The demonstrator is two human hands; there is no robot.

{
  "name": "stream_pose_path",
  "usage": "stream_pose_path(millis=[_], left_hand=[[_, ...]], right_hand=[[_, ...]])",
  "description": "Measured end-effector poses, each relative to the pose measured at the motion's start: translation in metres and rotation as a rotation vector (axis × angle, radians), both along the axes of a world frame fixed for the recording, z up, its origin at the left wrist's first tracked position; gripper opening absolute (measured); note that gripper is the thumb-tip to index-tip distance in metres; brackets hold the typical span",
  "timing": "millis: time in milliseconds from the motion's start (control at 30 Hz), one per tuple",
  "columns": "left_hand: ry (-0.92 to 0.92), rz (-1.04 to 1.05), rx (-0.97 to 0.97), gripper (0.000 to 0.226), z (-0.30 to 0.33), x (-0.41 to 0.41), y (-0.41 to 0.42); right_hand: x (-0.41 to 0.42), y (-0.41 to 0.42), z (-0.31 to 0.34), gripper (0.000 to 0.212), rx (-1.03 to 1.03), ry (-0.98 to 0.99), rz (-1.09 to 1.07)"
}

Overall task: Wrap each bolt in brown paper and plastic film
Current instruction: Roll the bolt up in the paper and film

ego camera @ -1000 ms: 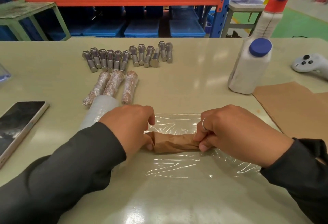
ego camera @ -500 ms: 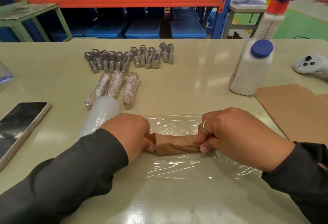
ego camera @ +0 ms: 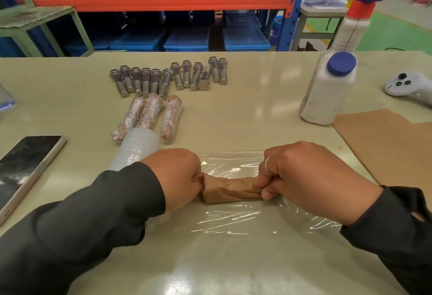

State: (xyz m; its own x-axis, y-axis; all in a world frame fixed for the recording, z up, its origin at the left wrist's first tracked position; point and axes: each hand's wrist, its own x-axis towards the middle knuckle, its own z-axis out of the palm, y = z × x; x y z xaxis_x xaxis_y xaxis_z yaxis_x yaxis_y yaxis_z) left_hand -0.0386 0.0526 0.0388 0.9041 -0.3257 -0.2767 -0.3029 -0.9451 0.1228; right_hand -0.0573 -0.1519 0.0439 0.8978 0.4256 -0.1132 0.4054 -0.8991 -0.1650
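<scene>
- Head view: your left hand [ego camera: 174, 178] grips the left end of the paper roll [ego camera: 230, 190], fingers curled round it.
- Your right hand [ego camera: 311, 178] pinches the right end, fingers curled.
- Roll lies crosswise on the film sheet [ego camera: 233, 222], spread flat on the table [ego camera: 257, 112].
- Three wrapped bolts [ego camera: 149, 117] lie beyond the film tube [ego camera: 138, 150]; bare bolts [ego camera: 168, 76] lie in a row behind them.
- Bottle [ego camera: 327, 91] stands right of centre, just beside the paper sheets [ego camera: 383, 145].

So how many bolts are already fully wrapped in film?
3. The wrapped bolts lie side by side just before the bare bolts: left, middle, right. The film roll overlaps their near ends.
</scene>
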Motion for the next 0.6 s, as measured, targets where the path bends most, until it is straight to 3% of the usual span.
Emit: stream_pose_path(millis=[167,467,600], left_hand=[[0.108,0.081,-0.204,0.006,0.002,0.004,0.002],[0.277,0.17,-0.587,0.037,0.012,-0.012,0.009],[0.202,0.203,-0.608,0.039,0.004,-0.017,0.008]], right_hand=[[0.0,0.0,0.0,0.012,0.008,0.01,-0.006],[0.001,0.0,0.0,0.011,0.043,0.016,-0.008],[0.001,0.0,0.002,0.01,0.057,0.04,-0.012]])
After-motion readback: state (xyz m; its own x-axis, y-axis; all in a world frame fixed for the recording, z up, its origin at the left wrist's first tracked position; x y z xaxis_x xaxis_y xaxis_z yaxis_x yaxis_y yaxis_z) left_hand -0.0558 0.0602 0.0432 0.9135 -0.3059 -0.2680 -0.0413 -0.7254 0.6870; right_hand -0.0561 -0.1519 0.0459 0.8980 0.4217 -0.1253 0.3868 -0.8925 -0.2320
